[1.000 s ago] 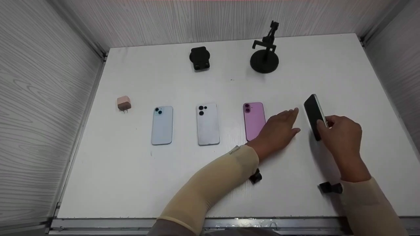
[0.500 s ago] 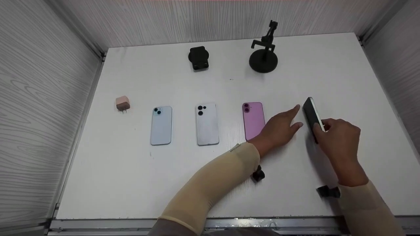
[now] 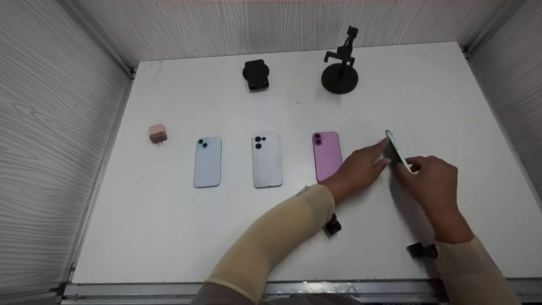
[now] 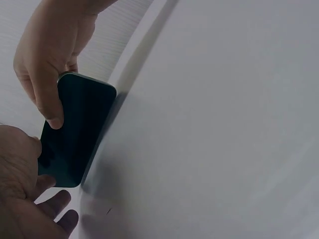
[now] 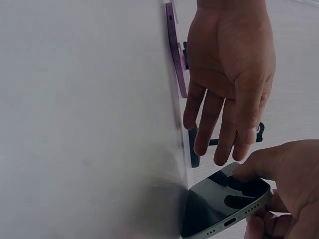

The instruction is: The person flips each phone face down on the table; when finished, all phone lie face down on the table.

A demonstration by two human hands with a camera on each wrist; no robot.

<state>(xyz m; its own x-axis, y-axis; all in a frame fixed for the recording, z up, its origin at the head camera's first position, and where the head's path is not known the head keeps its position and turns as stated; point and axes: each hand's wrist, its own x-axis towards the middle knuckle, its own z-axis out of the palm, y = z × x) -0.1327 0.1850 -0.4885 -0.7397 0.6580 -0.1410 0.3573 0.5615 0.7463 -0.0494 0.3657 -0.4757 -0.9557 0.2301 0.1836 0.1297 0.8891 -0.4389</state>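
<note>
A smartphone (image 3: 397,149) with a dark screen is tilted nearly on edge above the right part of the white table. My right hand (image 3: 434,182) pinches it, thumb on the screen side; the right wrist view shows the phone's port edge (image 5: 230,221). My left hand (image 3: 360,167) is at the far end of the phone, its fingers mostly straight, index fingertip at the corner. Whether that finger touches is hard to tell. In the left wrist view the screen (image 4: 82,129) faces the camera. A pink phone (image 3: 327,154) lies face down, partly covered by my left wrist.
Face down on the table (image 3: 237,228) lie a white phone (image 3: 267,163) and a light blue phone (image 3: 208,163). A pink plug adapter (image 3: 158,133) is farther left. At the back stand a folded black holder (image 3: 256,75) and a black phone stand (image 3: 340,78).
My right hand has brought the phone leftward to my left fingers, turning it more edge-on. The left hand has barely shifted, its index finger now up at the phone's end.
</note>
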